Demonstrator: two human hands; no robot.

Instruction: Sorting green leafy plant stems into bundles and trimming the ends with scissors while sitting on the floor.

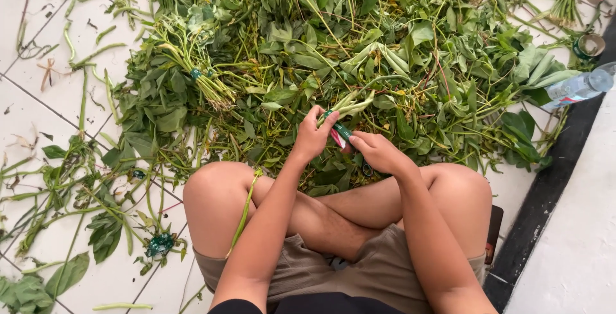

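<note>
I sit cross-legged on a white tiled floor before a big heap of leafy green stalks point(359, 51). My left hand point(312, 135) grips a small bunch of green stems point(350, 104) near their cut ends. My right hand point(378, 152) pinches a strip of green tape point(340, 131) wound around the same stems, just below the left hand's fingers. Both hands meet above my knees at the heap's near edge.
A tied bunch of greens point(192, 63) lies at the heap's left. Loose stems and leaves point(77, 179) litter the floor on the left, with crumpled green tape point(159, 244). A clear plastic bottle point(581, 86) and a tape roll point(589, 45) lie at right by a dark border strip.
</note>
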